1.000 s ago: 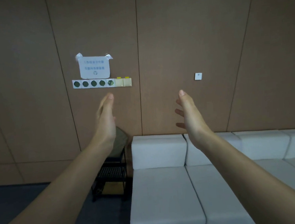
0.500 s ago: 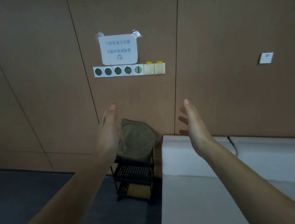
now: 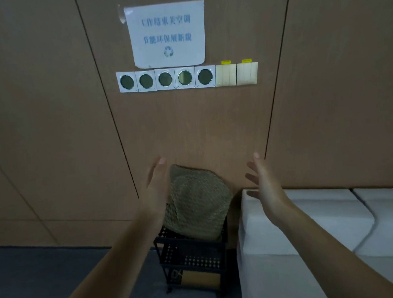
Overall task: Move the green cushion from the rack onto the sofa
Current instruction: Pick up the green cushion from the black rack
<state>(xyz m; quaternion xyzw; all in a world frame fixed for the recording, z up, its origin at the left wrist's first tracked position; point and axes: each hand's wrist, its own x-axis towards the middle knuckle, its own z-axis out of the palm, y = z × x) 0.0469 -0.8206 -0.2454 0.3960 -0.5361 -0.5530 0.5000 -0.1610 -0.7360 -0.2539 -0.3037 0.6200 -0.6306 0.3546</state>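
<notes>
Cushion [image 3: 197,203] on rack [image 3: 194,254], left edge behind left hand [image 3: 156,187].

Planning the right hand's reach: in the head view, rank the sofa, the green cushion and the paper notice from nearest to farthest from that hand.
From the right hand:
1. Sofa: directly under and behind the hand, at right.
2. Green cushion: to its left, on the black rack, beside the left hand.
3. Paper notice: high on the wall, up and left.
</notes>
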